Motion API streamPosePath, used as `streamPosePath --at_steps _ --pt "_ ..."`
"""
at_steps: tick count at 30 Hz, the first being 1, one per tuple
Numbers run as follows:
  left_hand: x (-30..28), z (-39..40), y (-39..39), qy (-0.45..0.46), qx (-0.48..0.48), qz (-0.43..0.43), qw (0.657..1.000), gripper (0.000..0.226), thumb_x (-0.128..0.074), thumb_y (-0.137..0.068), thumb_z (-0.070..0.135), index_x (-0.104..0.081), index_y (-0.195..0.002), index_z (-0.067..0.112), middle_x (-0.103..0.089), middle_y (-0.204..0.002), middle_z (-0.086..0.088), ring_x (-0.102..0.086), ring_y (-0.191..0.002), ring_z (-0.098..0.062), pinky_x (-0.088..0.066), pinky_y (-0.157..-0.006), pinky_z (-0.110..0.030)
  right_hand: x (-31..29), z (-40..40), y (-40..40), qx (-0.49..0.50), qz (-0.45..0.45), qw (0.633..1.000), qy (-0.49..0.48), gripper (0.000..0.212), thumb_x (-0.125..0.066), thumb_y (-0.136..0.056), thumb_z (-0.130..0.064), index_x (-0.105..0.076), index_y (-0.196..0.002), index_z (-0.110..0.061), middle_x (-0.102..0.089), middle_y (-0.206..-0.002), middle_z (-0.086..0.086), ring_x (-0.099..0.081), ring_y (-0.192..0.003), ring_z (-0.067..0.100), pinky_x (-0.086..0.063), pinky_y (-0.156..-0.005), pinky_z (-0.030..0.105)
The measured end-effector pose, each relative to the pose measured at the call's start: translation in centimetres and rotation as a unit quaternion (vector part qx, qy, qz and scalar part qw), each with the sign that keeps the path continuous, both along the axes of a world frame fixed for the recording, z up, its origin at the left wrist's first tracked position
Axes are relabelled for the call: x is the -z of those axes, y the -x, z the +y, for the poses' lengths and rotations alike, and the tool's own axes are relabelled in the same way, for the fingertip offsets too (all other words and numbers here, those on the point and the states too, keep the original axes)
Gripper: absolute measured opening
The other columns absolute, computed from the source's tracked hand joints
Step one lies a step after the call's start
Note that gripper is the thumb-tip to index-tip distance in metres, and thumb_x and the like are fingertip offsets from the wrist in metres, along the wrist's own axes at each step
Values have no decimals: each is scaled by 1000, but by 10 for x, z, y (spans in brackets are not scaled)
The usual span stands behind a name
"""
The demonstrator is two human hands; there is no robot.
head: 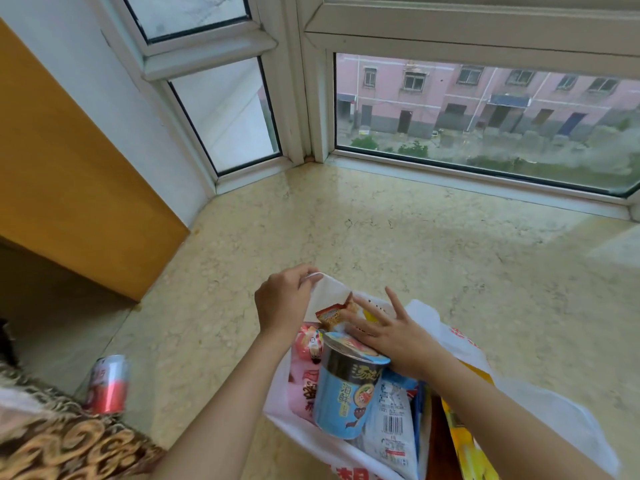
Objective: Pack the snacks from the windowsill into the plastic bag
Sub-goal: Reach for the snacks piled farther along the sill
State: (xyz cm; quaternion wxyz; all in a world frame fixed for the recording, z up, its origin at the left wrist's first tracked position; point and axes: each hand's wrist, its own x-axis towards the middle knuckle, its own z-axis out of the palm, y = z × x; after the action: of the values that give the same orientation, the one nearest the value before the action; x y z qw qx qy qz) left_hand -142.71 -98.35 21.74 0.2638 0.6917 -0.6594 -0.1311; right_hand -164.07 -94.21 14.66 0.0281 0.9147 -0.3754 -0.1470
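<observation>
A white plastic bag [540, 407] lies open on the marble windowsill [415, 244], low in the head view. My left hand [282, 304] pinches the bag's far handle and holds it up. My right hand [388, 332] rests flat, fingers spread, on the snacks inside. A blue cup of instant noodles [343, 393] lies on top, with a pink snack pack [304, 372] to its left, a small orange packet [330, 315] behind it and a white barcoded packet [393, 427] to its right. A yellow packet [467, 441] shows at the bag's right side.
A red and silver drink can [109, 384] stands on the sill at the lower left, beside a brown patterned cloth [69, 441]. An orange wooden panel [69, 181] bounds the left side. Window frames [301, 98] close off the back of the sill.
</observation>
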Motion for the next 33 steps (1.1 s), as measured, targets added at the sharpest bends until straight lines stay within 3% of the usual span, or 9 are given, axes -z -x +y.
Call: streamPosePath --at_steps 3,6,9,12,15,18,22,26,33 --pt "1 10 -4 82 28 -15 996 7 -72 -81 30 -76 -85 26 -74 -75 6 -66 -63 -19 -39 -55 -21 -2 2 -2 23 48 998 -28 81 -65 -80 -21 -25 -150 -24 -29 -155 4 -3 -147 33 24 -102 67" --pt "4 17 -10 135 63 -53 987 15 -67 -80 37 -76 -83 26 -72 -72 8 -63 -57 -15 -37 -51 -18 -5 4 -2 60 72 995 -30 77 -53 -87 -16 -12 -152 -20 -25 -156 6 1 -147 30 28 -98 66" --pt "11 24 -17 151 106 -97 978 8 -75 -80 31 -76 -86 26 -72 -79 10 -63 -58 -15 -42 -49 -21 -18 10 -1 52 29 998 -28 82 -80 -57 -15 -52 -134 -21 -60 -131 2 -37 -138 30 11 -105 70" --pt "15 33 -24 135 146 -128 972 25 -83 -72 13 -77 -93 25 -74 -90 10 -65 -57 -14 -44 -47 -20 -25 13 -1 38 -79 996 -16 84 -84 -38 -7 -65 -118 -23 -70 -110 -4 -56 -122 24 -16 -104 69" --pt "15 42 -30 106 163 -147 970 54 -77 -66 -2 -72 -114 24 -72 -107 7 -71 -80 -12 -52 -51 -23 -44 14 -19 102 -234 967 -15 64 -74 -57 2 -67 -115 -23 -72 -103 -2 -66 -105 20 -31 -106 63" --pt "15 51 -38 64 157 -151 974 77 -69 -66 -7 -54 -136 22 -63 -128 5 -65 -108 -14 -57 -68 -26 -57 20 -52 93 -308 946 -32 32 -48 -86 -22 -68 -110 -24 -69 -108 -4 -62 -107 17 -36 -107 51" --pt "14 70 -48 2 150 -166 975 86 -47 -73 -13 -31 -148 25 -44 -148 4 -51 -129 -18 -55 -56 -21 -46 33 -109 -12 -152 988 0 41 -53 -76 -44 -72 -102 -18 -69 -107 3 -62 -105 23 -43 -100 46" --pt "16 82 -59 -16 166 -206 964 82 -20 -75 -13 -32 -147 26 -46 -147 6 -52 -128 -16 -50 -41 -18 -17 44 -142 -10 47 998 -50 60 -42 -92 -40 -35 -145 -11 -25 -154 18 -20 -141 36 -14 -115 55" --pt "-3 79 -71 67 167 -270 946 97 -22 -64 -31 -49 -140 23 -57 -137 4 -54 -125 -22 -44 -37 -19 -11 48 -128 20 108 991 -75 70 -16 -97 -55 -7 -153 -13 -5 -161 5 4 -147 30 7 -114 57"
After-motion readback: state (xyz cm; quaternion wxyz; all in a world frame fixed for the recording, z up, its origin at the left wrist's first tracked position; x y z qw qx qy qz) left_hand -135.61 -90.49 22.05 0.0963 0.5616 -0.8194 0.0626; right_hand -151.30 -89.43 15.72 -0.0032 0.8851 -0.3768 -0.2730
